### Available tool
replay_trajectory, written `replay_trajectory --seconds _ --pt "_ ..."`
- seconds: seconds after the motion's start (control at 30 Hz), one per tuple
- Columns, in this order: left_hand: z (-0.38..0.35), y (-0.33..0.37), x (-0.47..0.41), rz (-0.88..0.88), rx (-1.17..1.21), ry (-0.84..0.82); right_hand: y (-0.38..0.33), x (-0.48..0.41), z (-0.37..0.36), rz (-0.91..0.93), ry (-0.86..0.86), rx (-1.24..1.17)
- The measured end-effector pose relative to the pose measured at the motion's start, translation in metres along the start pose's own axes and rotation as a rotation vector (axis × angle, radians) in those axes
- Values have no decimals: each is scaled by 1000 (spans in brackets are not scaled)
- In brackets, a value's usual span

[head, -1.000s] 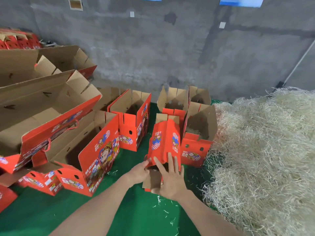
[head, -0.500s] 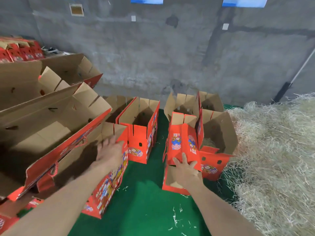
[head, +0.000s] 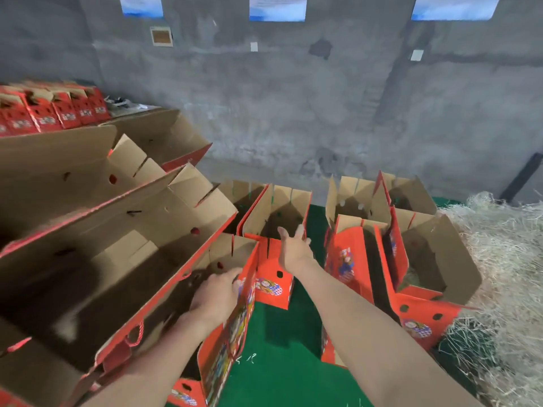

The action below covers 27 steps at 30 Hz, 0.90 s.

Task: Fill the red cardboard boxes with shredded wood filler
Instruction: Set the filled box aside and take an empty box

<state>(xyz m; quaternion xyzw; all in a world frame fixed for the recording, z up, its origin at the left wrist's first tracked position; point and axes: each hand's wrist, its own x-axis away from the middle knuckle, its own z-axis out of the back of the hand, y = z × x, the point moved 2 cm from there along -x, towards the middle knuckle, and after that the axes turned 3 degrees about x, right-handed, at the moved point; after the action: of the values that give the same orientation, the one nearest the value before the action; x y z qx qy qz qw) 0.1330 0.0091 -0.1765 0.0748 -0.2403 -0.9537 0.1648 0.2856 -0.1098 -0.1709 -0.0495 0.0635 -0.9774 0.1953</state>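
The left hand (head: 216, 295) is gripping the top rim of the near red box (head: 232, 333), fingers curled over it, likely steadying it upright; the right hand (head: 293, 248) is reaching, spread and empty, over the next red box (head: 273, 286). Both boxes are standing mouth-up, the near one's long axis running away from the person; the shredded wood filler (head: 505, 274) is lying heaped at the right, apart from both hands.

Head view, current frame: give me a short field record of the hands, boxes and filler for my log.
left hand: grips the top edge of the nearest red box
right hand: fingers straight, holds nothing, extended toward the middle red box; contact unclear
filler pile: heaped at far right, against the right-hand boxes
boxes: flaps up, tops open
filler in hands: none
floor: green mat, a few loose strands
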Motion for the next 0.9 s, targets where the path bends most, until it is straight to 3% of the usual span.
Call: replay_trajectory --seconds 0.1,0.17,0.27,0.4,0.5,0.63,0.77,0.83,0.9 --pt "-3 -6 -1 -19 -46 29 -19 -23 -7 152 125 251" --pt "-6 -12 -3 -8 -120 28 -34 -33 -19 234 92 203" --pt "-14 -18 -4 20 -191 -13 -39 -38 -37 185 66 139" --pt "-16 -23 -14 19 -178 -96 -35 -47 -27 192 219 125" --pt "-9 -21 -17 45 -218 -65 -24 -57 28 221 396 189" --pt "11 18 -8 -44 -123 121 21 -35 128 278 652 210" --pt "66 92 -4 -402 294 476 60 33 205 544 957 322" --pt "104 128 -4 -490 477 628 79 69 230 685 1026 368" --pt "141 158 -5 -518 543 672 96 108 250 808 1063 417"
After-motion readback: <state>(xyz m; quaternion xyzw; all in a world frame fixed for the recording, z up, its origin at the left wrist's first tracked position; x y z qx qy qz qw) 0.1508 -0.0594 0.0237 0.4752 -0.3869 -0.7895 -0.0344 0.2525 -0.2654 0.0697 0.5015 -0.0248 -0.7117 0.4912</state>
